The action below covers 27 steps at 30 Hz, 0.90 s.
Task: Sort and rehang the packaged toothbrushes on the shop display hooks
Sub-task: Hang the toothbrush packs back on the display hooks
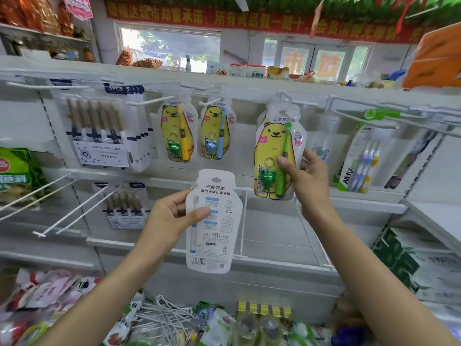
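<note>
My left hand (172,217) grips a white toothbrush pack (214,236) by its left edge, its printed back side toward me, below the top row of hooks. My right hand (305,173) pinches the lower right of a yellow bear pack with a green brush and frog charm (270,156), which hangs on an upper hook (287,112). Two more bear packs hang to the left: one with a yellow brush (178,132) and one with a blue brush (217,131).
Six-piece brush packs (99,126) hang far left, with a smaller set (126,208) below. All-fix brushes (359,161) hang at right. Bare white hooks (62,203) jut out at lower left. Loose hooks (164,318) and mixed packets fill the bin below.
</note>
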Available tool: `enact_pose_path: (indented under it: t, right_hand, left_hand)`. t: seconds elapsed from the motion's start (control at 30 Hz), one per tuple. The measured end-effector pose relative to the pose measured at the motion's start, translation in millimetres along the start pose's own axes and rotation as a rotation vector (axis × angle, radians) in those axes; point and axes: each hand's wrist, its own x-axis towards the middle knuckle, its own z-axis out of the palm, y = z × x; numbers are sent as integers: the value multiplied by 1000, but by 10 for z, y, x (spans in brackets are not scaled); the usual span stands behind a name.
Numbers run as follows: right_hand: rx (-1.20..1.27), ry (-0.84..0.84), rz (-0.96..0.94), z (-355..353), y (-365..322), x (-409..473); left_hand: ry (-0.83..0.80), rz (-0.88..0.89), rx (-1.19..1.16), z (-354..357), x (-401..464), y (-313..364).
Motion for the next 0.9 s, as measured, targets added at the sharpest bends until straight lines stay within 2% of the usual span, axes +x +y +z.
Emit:
enact_pose_path:
  t: [0.43,0.6,0.8,0.9]
  right_hand:
    - [-202,20,104,77,459,1020]
    - [-261,15,103,93,535,1054]
    - [-535,-13,155,-17,700,883]
    - [-569,12,136,-100,748,675]
  left_hand:
    - [30,7,-15,-61,-108,-87]
    - [60,-15,-23,-33,-140,-116]
    - [14,-37,-35,66,-147,-110]
    - [11,-55,-71,143,-132,-103]
